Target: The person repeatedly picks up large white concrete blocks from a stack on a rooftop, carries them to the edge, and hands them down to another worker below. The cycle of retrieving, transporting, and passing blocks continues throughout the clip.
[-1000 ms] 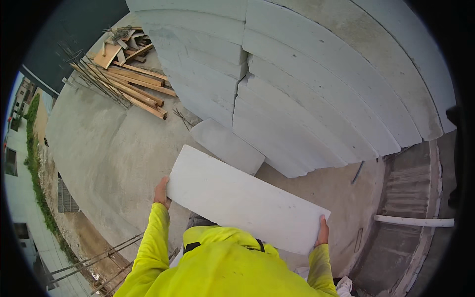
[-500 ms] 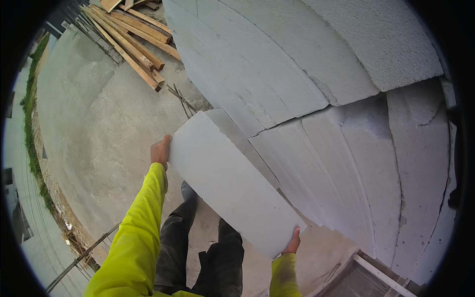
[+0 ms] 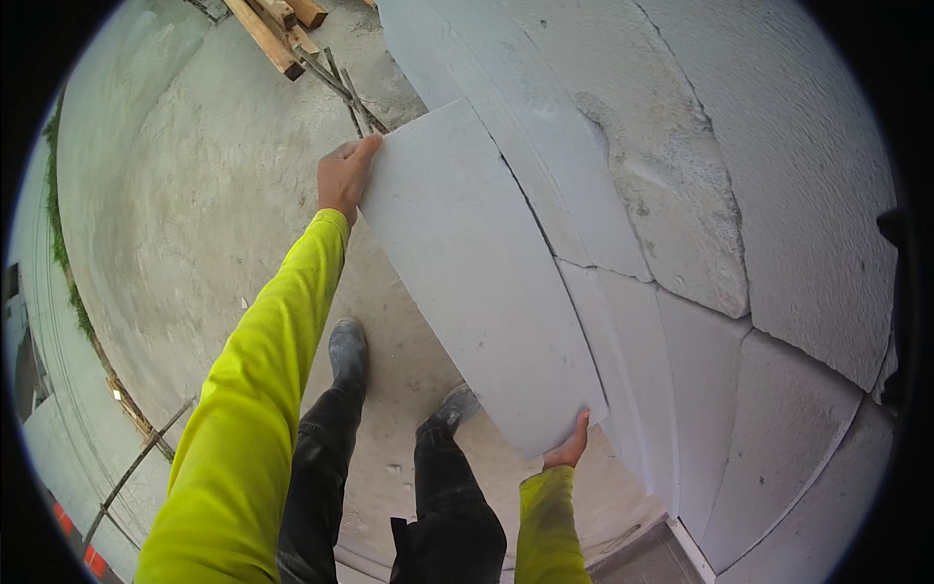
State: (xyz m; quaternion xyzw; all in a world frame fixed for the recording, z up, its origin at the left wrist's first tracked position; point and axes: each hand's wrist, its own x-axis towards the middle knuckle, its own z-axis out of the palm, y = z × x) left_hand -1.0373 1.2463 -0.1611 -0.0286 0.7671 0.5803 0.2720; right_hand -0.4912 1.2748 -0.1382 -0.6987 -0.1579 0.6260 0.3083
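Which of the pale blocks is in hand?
The smooth light-grey rectangular block at picture centre: the left hand grips its upper end, the right hand its lower end. No hand touches the light-grey stacked blocks to its right.

Building site: bare concrete floor, stacked pale blocks, sawn timber beams, thin rods on ground.

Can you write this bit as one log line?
pale block: beside block stack | left hand: gripping far end | right hand: gripping near end
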